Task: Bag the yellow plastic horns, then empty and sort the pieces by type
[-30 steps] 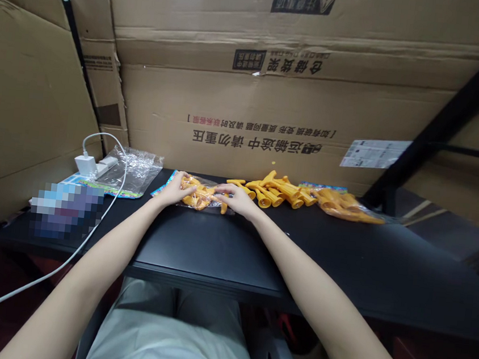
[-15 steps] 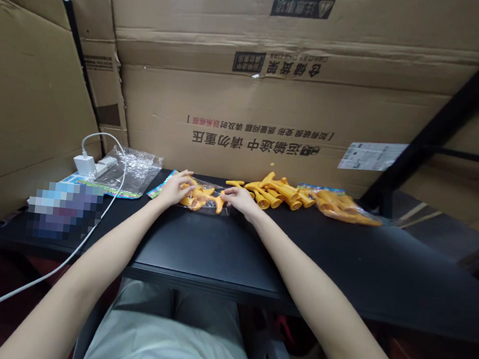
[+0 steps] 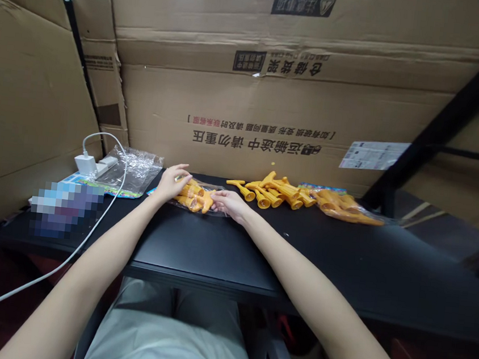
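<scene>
My left hand [image 3: 172,184] is at the left side of a clear plastic bag [image 3: 219,214], fingers raised and apart, thumb near the pieces. Inside the bag lie several orange, horn-shaped plastic pieces [image 3: 188,201] with flared hollow ends. At the bag's right end, my right hand [image 3: 230,204] pinches an orange plastic piece [image 3: 207,200]; the bag film hides part of the grip. Just beyond that hand is a loose pile of similar orange pieces [image 3: 278,194], some branching.
To the right lies another clear bag [image 3: 345,206] filled with orange pieces. On the left are an empty clear bag [image 3: 141,172], a white charger [image 3: 84,164] with a cable [image 3: 108,211], and a blurred packet [image 3: 65,207]. Cardboard [image 3: 239,99] walls the black table [image 3: 214,257].
My right hand has moved slightly left with the orange piece, bringing it against the bagged ones. My left hand has shifted a little left and lifted its fingers off the pieces.
</scene>
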The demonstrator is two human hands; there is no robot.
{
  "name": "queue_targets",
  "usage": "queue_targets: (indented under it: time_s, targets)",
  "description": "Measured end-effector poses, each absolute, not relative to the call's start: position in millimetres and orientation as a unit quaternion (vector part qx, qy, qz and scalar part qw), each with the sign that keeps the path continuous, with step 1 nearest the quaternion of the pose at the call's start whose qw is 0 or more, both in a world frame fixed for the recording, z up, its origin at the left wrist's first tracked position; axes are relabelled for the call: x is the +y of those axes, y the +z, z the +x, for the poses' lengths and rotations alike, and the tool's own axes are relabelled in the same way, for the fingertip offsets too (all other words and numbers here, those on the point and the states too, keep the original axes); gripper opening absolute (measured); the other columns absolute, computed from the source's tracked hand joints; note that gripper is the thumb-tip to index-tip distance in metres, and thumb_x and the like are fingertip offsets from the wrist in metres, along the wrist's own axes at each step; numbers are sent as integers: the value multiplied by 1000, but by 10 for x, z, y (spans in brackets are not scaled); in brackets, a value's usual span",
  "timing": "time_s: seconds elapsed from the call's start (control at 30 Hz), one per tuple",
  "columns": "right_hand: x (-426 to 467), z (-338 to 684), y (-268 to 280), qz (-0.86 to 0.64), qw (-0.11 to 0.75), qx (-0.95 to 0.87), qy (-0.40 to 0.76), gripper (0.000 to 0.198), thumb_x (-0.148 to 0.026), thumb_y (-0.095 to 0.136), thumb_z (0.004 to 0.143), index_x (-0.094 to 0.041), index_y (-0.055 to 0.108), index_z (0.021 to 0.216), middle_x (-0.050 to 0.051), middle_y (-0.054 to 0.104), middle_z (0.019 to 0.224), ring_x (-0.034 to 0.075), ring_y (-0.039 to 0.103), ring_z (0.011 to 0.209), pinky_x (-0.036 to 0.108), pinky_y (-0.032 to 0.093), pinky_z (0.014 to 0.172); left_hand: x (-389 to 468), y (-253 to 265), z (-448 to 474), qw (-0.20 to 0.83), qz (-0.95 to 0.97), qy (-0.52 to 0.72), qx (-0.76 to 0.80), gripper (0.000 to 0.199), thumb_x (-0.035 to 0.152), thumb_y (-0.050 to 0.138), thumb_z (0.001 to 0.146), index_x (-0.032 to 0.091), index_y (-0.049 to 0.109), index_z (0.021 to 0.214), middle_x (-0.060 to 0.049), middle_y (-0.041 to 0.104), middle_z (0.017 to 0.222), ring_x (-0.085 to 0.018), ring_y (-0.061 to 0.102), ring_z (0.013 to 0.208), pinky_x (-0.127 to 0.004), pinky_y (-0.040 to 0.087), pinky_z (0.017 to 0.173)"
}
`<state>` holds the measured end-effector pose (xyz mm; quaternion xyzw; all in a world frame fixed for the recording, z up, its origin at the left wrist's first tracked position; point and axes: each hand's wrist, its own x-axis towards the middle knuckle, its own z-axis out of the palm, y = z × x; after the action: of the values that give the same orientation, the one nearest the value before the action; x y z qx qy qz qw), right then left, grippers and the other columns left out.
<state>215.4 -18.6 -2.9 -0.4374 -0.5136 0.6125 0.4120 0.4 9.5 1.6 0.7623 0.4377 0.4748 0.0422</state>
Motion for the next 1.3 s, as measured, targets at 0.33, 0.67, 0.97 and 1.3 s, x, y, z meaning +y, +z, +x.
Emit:
queue_targets:
  time_s: [0.33,0.67,0.97,1.3]
  targets:
    - [-231,2153,-1,-482,372,-525,594,10,-7,58,84,-13,53,77,2,62,53,10,58,43,18,49,42,263,-187,-221,145,675,405,600,46,46,66,74,20,57,110,-11,62,119,-26,54,116,-38,39,99]
    - [-197,2188,17,-452,418,-507,604,10,-8,57,85,-15,50,82,-2,58,50,9,57,43,18,52,44,218,-172,-110,352,623,419,560,48,51,34,93,15,47,122,-15,53,133,-21,51,123,-30,41,100]
    - [-229,2128,-35,-492,383,-574,531,7,-11,53,88,-16,50,83,-4,55,47,8,51,39,19,48,42,268,-223,-89,335,631,429,553,45,43,40,92,12,47,123,-16,54,133,-22,53,121,-31,40,101]
    - [-236,2135,-30,-489,366,-616,498,20,-6,57,78,-15,53,95,-6,56,50,7,46,39,18,37,39,266,-244,-152,261,667,411,565,51,47,64,77,18,54,117,-13,61,124,-25,57,115,-38,40,100]
